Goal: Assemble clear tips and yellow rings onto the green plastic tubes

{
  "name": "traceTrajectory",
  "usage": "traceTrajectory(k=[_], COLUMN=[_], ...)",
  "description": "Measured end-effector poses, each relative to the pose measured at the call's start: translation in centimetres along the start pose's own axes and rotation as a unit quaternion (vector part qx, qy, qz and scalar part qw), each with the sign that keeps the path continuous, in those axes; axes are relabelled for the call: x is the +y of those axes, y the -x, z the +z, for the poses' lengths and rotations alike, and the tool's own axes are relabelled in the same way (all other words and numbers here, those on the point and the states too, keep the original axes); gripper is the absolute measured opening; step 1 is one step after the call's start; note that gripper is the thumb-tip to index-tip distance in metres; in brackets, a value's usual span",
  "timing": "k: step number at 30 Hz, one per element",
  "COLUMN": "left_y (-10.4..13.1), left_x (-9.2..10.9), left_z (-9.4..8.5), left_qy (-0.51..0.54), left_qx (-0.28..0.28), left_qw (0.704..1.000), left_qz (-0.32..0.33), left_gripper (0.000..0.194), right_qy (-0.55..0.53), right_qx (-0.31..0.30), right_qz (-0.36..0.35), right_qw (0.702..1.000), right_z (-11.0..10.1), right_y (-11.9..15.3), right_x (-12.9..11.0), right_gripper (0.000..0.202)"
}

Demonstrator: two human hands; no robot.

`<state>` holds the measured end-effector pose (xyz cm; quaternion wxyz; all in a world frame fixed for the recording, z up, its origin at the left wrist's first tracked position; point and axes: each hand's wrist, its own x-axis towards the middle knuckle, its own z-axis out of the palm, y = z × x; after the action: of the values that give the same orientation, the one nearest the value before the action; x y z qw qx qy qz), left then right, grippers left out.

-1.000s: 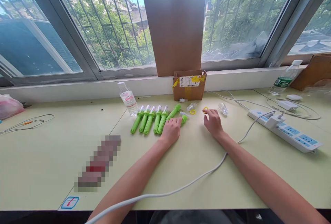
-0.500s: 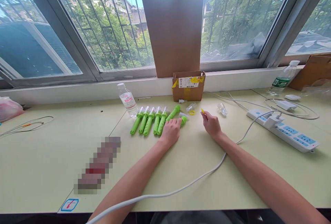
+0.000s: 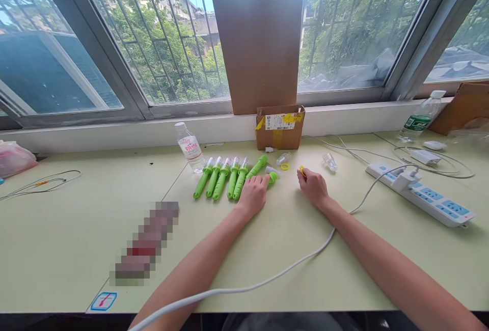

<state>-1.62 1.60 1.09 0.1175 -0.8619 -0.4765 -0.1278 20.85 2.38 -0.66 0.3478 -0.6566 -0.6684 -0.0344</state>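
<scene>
My left hand (image 3: 254, 192) is closed around a green plastic tube, whose ribbed end (image 3: 272, 178) sticks out past the fingers. In a pinch, my right hand (image 3: 313, 187) holds a small yellow ring (image 3: 301, 170), partly hidden by the fingers. Left of my left hand lie several green tubes (image 3: 220, 183) with clear tips, side by side. Another green tube (image 3: 256, 167) without a clear tip lies just beyond that hand. Between the hands and the box are a second yellow ring (image 3: 284, 166) and a clear plastic cap (image 3: 283, 158). A similar clear cap (image 3: 329, 163) lies farther right.
A cardboard box (image 3: 279, 137) stands at the back, with a small white piece (image 3: 269, 149) before it. A water bottle (image 3: 190, 148) stands behind the tubes. On the right is a power strip (image 3: 424, 193); its white cable (image 3: 267, 282) crosses over my left forearm.
The yellow ring in my right hand has turned slightly and shows differently between the fingertips. My left hand keeps its hold on the green tube. The view has shifted a little.
</scene>
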Motion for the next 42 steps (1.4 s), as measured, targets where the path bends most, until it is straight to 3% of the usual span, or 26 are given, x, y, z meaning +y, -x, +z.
traceTrajectory(k=[6,10,13,15,18,21,23,24,25,26,27,28,29,30,31,33,35,36,37,38,40,41,42], left_y=[0.1,0.1,0.1,0.0,0.1,0.1,0.1,0.1,0.1,0.1,0.1,0.1,0.0,0.0,0.0,0.0,0.0,0.0,0.0,0.0,0.0,0.0,0.0], left_x=[0.0,0.0,0.0,0.0,0.0,0.1,0.1,0.1,0.1,0.1,0.1,0.1,0.1,0.1,0.0,0.0,0.0,0.0,-0.1,-0.1,-0.1,-0.1,-0.1], left_z=[-0.1,-0.1,-0.1,-0.1,-0.1,-0.2,-0.2,-0.2,-0.2,-0.2,-0.2,-0.1,-0.1,-0.1,-0.1,-0.2,-0.2,-0.2,-0.2,-0.3,-0.3,-0.3,-0.3], left_qy=[-0.001,0.004,0.008,0.011,0.019,0.026,0.026,0.024,0.021,0.018,0.016,0.016,0.017,0.018,0.017,0.014,0.012,0.011,0.011,0.01,0.005,0.002,-0.002], left_qx=[0.001,-0.002,-0.001,0.0,0.0,0.003,0.005,0.006,0.008,0.009,0.008,0.007,0.004,0.001,-0.001,-0.002,-0.002,-0.002,-0.002,-0.002,-0.002,-0.002,-0.003], left_qw=[1.0,1.0,1.0,1.0,1.0,1.0,1.0,1.0,1.0,1.0,1.0,1.0,1.0,1.0,1.0,1.0,1.0,1.0,1.0,1.0,1.0,1.0,1.0], left_qz=[0.002,-0.003,-0.005,-0.005,-0.01,-0.013,-0.011,-0.009,-0.007,-0.006,-0.005,-0.005,-0.006,-0.007,-0.009,-0.01,-0.011,-0.011,-0.011,-0.011,-0.009,-0.007,-0.006], left_gripper=[0.038,0.039,0.039,0.038,0.038,0.039,0.039,0.039,0.039,0.039,0.039,0.039,0.039,0.04,0.04,0.041,0.042,0.041,0.041,0.041,0.04,0.04,0.04], right_qy=[-0.032,-0.038,-0.164,-0.308,-0.514,-0.592,-0.562,-0.537,-0.512,-0.482,-0.436,-0.384,-0.342,-0.322,-0.333,-0.403,-0.451,-0.454,-0.444,-0.427,-0.321,-0.23,-0.14], right_qx=[-0.005,0.001,-0.006,-0.039,-0.134,-0.333,-0.441,-0.448,-0.396,-0.276,-0.109,0.031,0.126,0.168,0.151,-0.025,-0.246,-0.317,-0.35,-0.307,-0.079,0.014,0.068], right_qz=[-0.021,-0.038,-0.005,0.056,0.15,0.161,0.148,0.135,0.125,0.127,0.141,0.141,0.135,0.128,0.117,0.098,0.081,0.076,0.07,0.07,0.092,0.072,0.039], right_qw=[0.999,0.999,0.987,0.949,0.834,0.716,0.684,0.701,0.752,0.822,0.882,0.912,0.921,0.923,0.924,0.91,0.854,0.829,0.822,0.848,0.939,0.971,0.987], right_z=[-0.1,-0.4,-0.8,-1.2,-2.4,-3.7,-4.1,-4.1,-4.0,-3.9,-3.8,-3.8,-3.9,-4.0,-4.3,-4.7,-4.6,-4.4,-4.1,-3.7,-3.1,-2.9,-2.9], right_y=[0.0,0.2,0.5,0.6,1.0,1.5,1.7,1.7,1.5,1.3,1.1,0.7,0.4,0.1,-0.1,-0.3,-0.2,-0.1,0.0,0.0,0.0,0.0,0.0], right_x=[-0.2,-0.9,-1.5,-2.2,-3.2,-4.0,-4.2,-4.1,-3.9,-3.7,-3.4,-3.0,-2.7,-2.4,-2.1,-1.7,-1.5,-1.4,-1.4,-1.3,-1.1,-1.1,-1.1], right_gripper=[0.03,0.043,0.051,0.05,0.046,0.04,0.038,0.038,0.039,0.04,0.042,0.041,0.041,0.042,0.042,0.045,0.045,0.044,0.042,0.043,0.044,0.041,0.038])
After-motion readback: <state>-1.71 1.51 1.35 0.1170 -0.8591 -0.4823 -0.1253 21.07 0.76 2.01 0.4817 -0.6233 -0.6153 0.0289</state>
